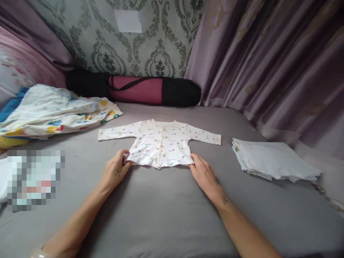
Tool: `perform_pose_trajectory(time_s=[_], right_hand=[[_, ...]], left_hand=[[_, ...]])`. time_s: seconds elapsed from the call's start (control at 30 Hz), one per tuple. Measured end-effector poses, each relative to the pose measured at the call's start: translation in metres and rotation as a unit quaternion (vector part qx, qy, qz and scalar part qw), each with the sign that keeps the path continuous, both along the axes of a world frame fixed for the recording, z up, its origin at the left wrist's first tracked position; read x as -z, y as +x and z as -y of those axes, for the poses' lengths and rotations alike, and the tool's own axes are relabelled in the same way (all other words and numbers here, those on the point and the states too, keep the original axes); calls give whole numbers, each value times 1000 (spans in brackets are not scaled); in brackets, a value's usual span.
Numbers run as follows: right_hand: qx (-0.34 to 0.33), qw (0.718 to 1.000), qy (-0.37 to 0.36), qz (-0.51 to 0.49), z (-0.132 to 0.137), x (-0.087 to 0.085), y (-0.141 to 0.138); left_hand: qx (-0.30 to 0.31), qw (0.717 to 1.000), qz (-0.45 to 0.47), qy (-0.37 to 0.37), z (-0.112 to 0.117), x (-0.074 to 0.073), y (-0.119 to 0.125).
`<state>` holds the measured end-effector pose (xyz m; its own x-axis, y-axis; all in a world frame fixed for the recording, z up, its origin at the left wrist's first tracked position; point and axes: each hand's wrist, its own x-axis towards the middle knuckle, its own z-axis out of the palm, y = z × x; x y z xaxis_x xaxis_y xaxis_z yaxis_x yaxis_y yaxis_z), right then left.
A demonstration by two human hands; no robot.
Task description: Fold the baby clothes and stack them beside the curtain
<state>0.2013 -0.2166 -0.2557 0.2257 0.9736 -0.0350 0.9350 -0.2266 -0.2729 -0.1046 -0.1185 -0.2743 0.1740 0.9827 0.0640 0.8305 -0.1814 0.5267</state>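
A small white baby shirt [172,143] with a scattered print and a buttoned front lies spread on the grey sheet, both long sleeves stretched out sideways. Its neckline points away from me and its hem faces me. My left hand [116,166] pinches the left bottom corner of the hem, fingers curled. At the right bottom corner, my right hand [201,170] grips the hem between thumb and fingers. The fabric lies mostly flat, with the hem slightly wavy between the hands.
Folded white cloths [276,159] lie at the right. Rumpled, colourfully printed cloth [64,114] is heaped at the left, with a blurred-out item [36,179] nearer me. A black and maroon long bag [137,89] rests against the patterned wall. Purple curtains [242,53] hang at the right.
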Motion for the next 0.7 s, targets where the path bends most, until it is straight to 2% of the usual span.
perform_pose_trajectory(time_s=[0.33, 0.7], right_hand=[[-11, 1000, 1, 12, 1, -1, 7], [-15, 998, -4, 65, 3, -3, 9]], left_hand=[[34, 999, -1, 19, -6, 5, -6], [83, 994, -72, 16, -8, 9, -15]])
